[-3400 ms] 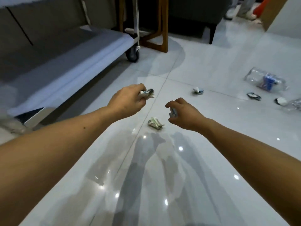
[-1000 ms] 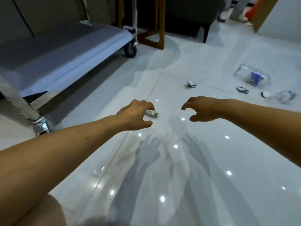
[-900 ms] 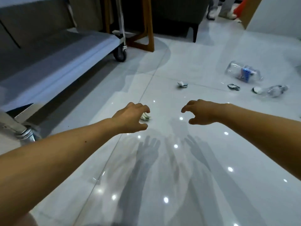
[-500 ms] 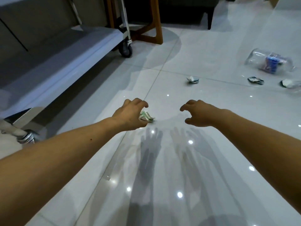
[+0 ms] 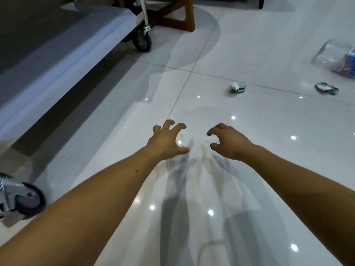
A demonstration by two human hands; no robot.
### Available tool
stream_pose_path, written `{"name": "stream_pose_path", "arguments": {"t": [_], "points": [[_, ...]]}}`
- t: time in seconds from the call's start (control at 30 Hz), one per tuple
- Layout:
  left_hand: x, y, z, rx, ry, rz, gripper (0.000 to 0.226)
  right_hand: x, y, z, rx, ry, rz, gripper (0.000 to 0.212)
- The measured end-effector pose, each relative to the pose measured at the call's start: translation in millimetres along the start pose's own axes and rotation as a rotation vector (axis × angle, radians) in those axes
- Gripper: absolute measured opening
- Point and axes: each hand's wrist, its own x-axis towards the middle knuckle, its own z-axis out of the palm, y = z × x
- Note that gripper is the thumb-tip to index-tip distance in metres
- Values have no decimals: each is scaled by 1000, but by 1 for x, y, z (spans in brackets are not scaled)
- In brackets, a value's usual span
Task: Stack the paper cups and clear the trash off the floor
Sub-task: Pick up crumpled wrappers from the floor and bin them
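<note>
Two hands, the left hand [image 5: 166, 140] and the right hand [image 5: 228, 141], hover over the glossy tiled floor [image 5: 249, 45], fingers clawed apart, gripping nothing. A crumpled white-blue wrapper [image 5: 237, 86] lies at one o'clock. A silvery wrapper [image 5: 327, 88] lies at two, near a crushed clear bottle [image 5: 334, 52] whose blue label [image 5: 350, 60] is unreadable.

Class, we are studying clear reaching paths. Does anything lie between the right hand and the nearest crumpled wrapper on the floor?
Nothing visible does. Only bare glossy floor tile separates the right hand from the crumpled wrapper. The second wrapper and the plastic bottle lie farther off to the right, outside that path.
</note>
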Motion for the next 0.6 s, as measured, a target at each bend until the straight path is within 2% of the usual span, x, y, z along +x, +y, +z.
{"name": "stream_pose_path", "arguments": {"t": [0.07, 0.13, 0.17, 0.27, 0.37, 0.4, 0.53, 0.6], "points": [[19, -9, 16, -64, -106, -37, 52, 11, 5, 6, 44, 15, 54, 40], [33, -18, 28, -33, -222, -8, 18, 17, 8, 8, 40, -11, 101, 40], [40, -22, 29, 4, -241, 32, 10, 20, 10, 7, 19, -38, 111, 39], [66, -22, 10, 47, -244, 92, 25, 32, 11, -15, -44, -109, 154, 41], [89, -1, -33, 0, -145, 172, 8, 45, 12, -53, -93, -104, 230, 42], [95, 8, -45, -10, -114, 178, 12, 47, 11, -66, -85, -84, 271, 43], [112, 43, -62, -129, -19, 160, 32, 59, 11, -99, 29, 127, 449, 45], [122, 61, -57, -172, 7, 178, 34, 69, 21, -99, 64, 217, 480, 49]]}}
